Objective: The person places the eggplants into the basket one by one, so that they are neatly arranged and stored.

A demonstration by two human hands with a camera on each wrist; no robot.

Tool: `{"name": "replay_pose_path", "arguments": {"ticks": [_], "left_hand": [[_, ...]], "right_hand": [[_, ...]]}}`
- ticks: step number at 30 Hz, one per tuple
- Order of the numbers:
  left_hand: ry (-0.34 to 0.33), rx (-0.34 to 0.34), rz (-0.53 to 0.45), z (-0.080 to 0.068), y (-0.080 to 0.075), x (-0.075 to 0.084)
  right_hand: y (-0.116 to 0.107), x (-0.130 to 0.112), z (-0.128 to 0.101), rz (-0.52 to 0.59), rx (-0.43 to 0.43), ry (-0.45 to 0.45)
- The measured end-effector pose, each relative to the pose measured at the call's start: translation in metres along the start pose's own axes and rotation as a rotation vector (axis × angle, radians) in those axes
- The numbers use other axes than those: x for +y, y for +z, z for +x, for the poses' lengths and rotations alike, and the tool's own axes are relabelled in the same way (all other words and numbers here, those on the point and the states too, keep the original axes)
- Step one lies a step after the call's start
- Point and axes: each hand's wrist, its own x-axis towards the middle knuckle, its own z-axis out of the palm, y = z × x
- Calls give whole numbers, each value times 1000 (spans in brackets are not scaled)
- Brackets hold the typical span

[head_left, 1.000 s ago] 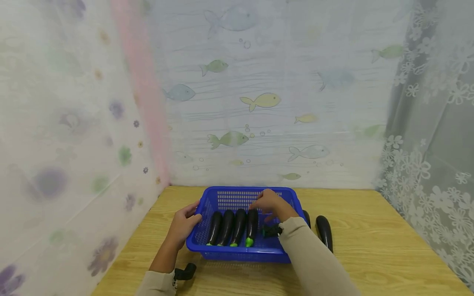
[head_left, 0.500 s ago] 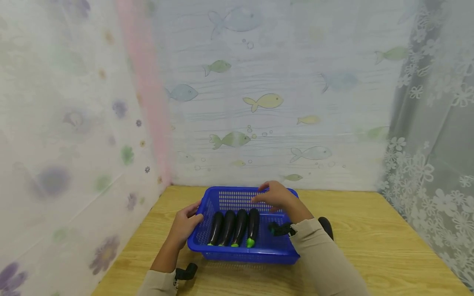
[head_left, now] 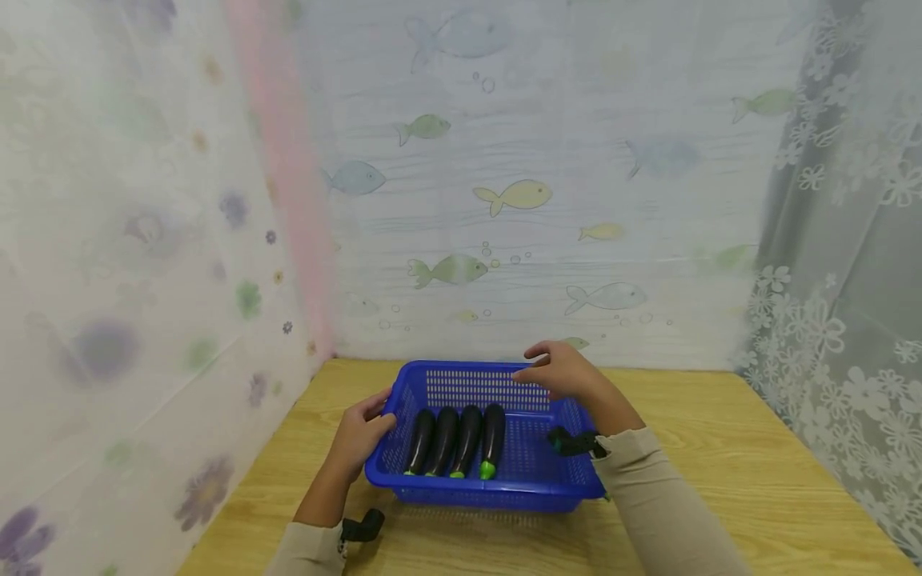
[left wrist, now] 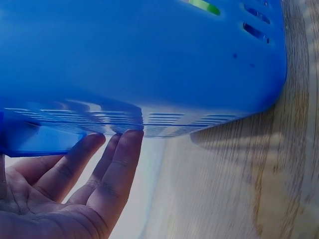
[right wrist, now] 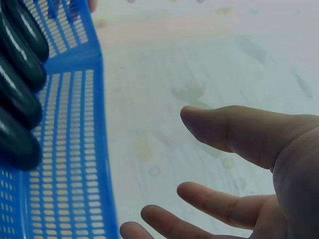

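A blue plastic basket point(head_left: 490, 486) with slotted walls stands on the table. Several dark, glossy eggplants point(head_left: 493, 436) lie side by side in its left half, green stem ends facing me. At the basket's left rim my left hand point(head_left: 360, 436) grips it, thumb over the rim. In the left wrist view, the fingers of my left hand point(left wrist: 75, 194) lie against the outer wall. Above the back right corner, my right hand point(head_left: 569, 376) hovers with nothing in it. The right wrist view shows that right hand point(right wrist: 294, 164) with thumb and fingers spread, apart from the basket point(right wrist: 102, 124).
The basket stands on a wood-grain table point(head_left: 691, 448). A patterned fish curtain point(head_left: 519, 240) hangs behind it. A small green tip point(head_left: 607, 497) shows at the basket's front right corner; my right forearm hides what lies beside it.
My right hand has moved away from the rightmost eggplant in the basket, up and to the right. Its arm now covers the eggplants seen earlier on the table. My left hand stays on the rim.
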Motion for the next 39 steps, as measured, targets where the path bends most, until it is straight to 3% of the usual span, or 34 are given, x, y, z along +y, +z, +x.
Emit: {"name": "replay_pose_path", "arguments": {"ticks": [20, 39], "left_hand": [[18, -5, -31, 0, -1, -2], [14, -10, -28, -1, 0, 3]], "right_hand": [[-42, 33, -20, 63, 19, 35], [-62, 64, -38, 83, 45, 80]]}}
